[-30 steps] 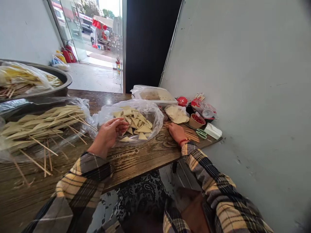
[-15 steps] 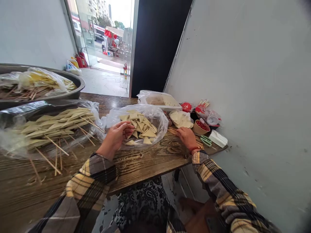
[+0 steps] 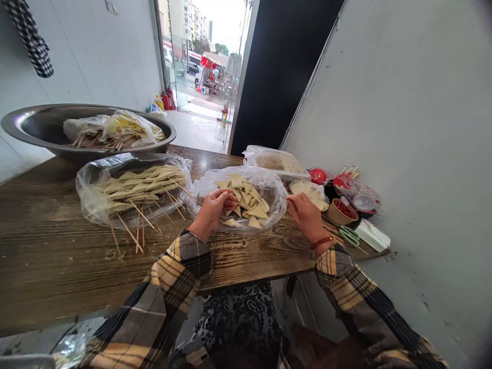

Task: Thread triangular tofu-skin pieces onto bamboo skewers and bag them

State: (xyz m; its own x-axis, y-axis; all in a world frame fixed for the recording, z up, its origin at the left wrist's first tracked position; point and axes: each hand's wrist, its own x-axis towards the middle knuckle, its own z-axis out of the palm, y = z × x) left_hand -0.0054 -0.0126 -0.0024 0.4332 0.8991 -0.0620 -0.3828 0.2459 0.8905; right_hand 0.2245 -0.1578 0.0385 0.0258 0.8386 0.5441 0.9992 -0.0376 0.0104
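The loose pile of pale-beige, flat triangular pieces lies between my two hands, nearer the left, in a spread-out clear plastic bag on the dark brown wood-grain counter. My left grip is at the pile's left edge, its fingertips over the nearest triangles. Its fingers are curled, with thumb and forefinger close together; I cannot make out whether a piece is pinched between them. My right grip is just beyond the bag's right edge, apart from the pile. Thumb and forefinger come together there too, the other fingers folded in, but whether they clamp on something thin is too small to tell.

Under and behind my right hand lies a bundle of thin brown wooden skewers, partly hidden by it. Near that hand are a pale stack in clear plastic, a brown paper bowl of small red pieces and green-handled scissors. To the left of my left hand, beige folded pieces on skewers are heaped in another clear plastic bag, their bare sticks pointing toward me and to the right.
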